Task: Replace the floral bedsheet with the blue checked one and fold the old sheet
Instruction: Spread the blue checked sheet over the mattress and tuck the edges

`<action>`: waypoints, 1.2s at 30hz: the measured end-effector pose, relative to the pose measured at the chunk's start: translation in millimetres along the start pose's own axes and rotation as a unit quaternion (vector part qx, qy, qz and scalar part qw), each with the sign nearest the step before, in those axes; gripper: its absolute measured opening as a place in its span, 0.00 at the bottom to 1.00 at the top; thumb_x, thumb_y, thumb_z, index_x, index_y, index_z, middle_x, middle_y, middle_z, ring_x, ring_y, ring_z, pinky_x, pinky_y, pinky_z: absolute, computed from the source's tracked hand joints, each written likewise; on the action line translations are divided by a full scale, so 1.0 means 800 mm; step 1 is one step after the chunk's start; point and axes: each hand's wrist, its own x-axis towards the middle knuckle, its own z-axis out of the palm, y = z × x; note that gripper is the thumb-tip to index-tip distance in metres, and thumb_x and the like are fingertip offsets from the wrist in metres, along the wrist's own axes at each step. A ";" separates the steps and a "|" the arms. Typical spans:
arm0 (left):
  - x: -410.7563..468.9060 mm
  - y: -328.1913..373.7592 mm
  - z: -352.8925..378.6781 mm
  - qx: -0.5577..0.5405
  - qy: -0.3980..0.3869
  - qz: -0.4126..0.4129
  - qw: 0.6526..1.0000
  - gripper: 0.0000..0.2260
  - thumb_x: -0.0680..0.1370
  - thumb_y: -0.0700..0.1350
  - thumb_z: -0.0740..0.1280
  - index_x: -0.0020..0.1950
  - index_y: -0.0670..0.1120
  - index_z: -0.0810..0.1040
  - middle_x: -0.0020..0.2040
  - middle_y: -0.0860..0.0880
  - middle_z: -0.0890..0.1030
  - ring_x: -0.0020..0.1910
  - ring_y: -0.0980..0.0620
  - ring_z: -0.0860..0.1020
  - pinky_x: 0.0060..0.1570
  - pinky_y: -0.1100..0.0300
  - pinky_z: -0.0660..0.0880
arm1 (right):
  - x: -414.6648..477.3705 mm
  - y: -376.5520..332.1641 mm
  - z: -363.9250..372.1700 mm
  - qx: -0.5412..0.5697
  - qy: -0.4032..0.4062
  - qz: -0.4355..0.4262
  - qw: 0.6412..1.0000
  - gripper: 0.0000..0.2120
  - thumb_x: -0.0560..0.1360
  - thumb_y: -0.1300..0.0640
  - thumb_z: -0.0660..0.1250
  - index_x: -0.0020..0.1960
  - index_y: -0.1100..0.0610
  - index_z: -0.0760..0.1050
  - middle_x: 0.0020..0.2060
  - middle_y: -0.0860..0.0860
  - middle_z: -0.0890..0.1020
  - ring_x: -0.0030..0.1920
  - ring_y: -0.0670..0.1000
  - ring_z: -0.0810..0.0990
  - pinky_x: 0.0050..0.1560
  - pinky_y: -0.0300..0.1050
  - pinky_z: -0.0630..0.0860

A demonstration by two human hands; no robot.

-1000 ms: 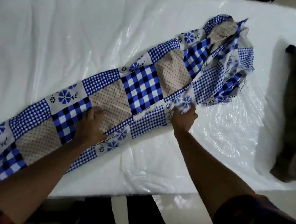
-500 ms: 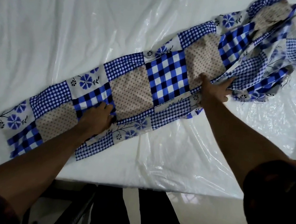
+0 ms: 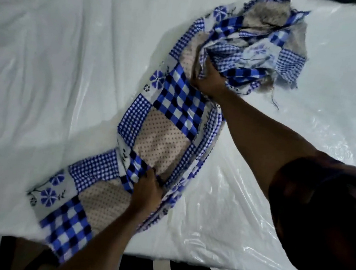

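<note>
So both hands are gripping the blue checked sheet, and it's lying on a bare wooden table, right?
Not quite. Both the left hand and the right hand do grip the blue checked sheet, but the head view shows it lying on a white mattress under clear plastic, not a wooden table.

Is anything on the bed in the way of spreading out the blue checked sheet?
Nothing visible is. Both hands already grip the blue checked sheet, the left hand low, the right hand by the bunched end. The plastic-covered mattress around it shows only bare wrinkles.
</note>
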 end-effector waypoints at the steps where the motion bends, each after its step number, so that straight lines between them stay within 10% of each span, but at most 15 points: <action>1: -0.007 0.013 0.007 -0.033 -0.003 -0.032 0.999 0.18 0.81 0.40 0.59 0.71 0.36 0.68 0.62 0.35 0.77 0.60 0.36 0.76 0.54 0.48 0.70 | 0.011 -0.019 0.013 -0.019 -0.033 -0.031 0.999 0.46 0.77 0.50 0.72 0.82 0.56 0.45 0.81 0.57 0.55 0.79 0.58 0.57 0.78 0.49 0.58; 5: -0.020 0.065 0.040 -0.182 -0.017 -0.127 0.975 0.21 0.84 0.42 0.57 0.76 0.39 0.64 0.71 0.37 0.72 0.68 0.39 0.72 0.62 0.52 0.68 | 0.043 -0.068 0.070 -0.102 -0.097 -0.180 0.974 0.36 0.80 0.63 0.68 0.79 0.69 0.50 0.79 0.65 0.55 0.79 0.65 0.56 0.72 0.24 0.50; 11: 0.004 0.046 0.030 -0.205 -0.046 -0.090 0.973 0.18 0.84 0.46 0.59 0.74 0.45 0.69 0.62 0.39 0.79 0.57 0.39 0.78 0.46 0.55 0.73 | -0.018 -0.079 0.104 -0.164 0.094 -0.116 0.975 0.34 0.77 0.45 0.65 0.80 0.42 0.55 0.77 0.54 0.64 0.74 0.62 0.64 0.65 0.68 0.69; 17: 0.012 0.007 0.025 -0.188 -0.053 -0.048 0.980 0.15 0.83 0.47 0.62 0.66 0.40 0.73 0.52 0.39 0.81 0.33 0.56 0.73 0.24 0.69 0.65 | -0.066 -0.005 0.113 -0.225 0.148 -0.087 0.959 0.27 0.78 0.44 0.63 0.76 0.38 0.61 0.67 0.55 0.69 0.63 0.63 0.71 0.59 0.64 0.72; 23: -0.018 0.017 0.029 -0.231 0.074 0.041 0.969 0.06 0.81 0.48 0.65 0.53 0.46 0.75 0.43 0.51 0.78 0.41 0.50 0.78 0.38 0.54 0.75 | 0.006 -0.013 0.056 -0.045 0.094 -0.077 0.991 0.31 0.78 0.63 0.62 0.80 0.55 0.61 0.76 0.59 0.66 0.74 0.62 0.67 0.71 0.51 0.67; 29: -0.064 -0.034 0.032 -0.003 0.110 0.133 0.985 0.14 0.76 0.59 0.69 0.51 0.50 0.73 0.45 0.53 0.76 0.42 0.53 0.76 0.34 0.61 0.70 | -0.103 0.015 0.063 -0.027 0.169 -0.118 0.978 0.34 0.75 0.48 0.64 0.79 0.54 0.61 0.73 0.59 0.69 0.71 0.61 0.70 0.69 0.55 0.70; 36: -0.113 -0.133 0.068 0.215 0.002 0.131 0.968 0.34 0.68 0.69 0.67 0.60 0.42 0.76 0.53 0.43 0.80 0.44 0.43 0.81 0.37 0.51 0.81 | -0.395 0.108 0.206 0.008 0.143 0.032 0.989 0.38 0.73 0.48 0.71 0.78 0.43 0.57 0.70 0.53 0.66 0.67 0.58 0.71 0.56 0.58 0.79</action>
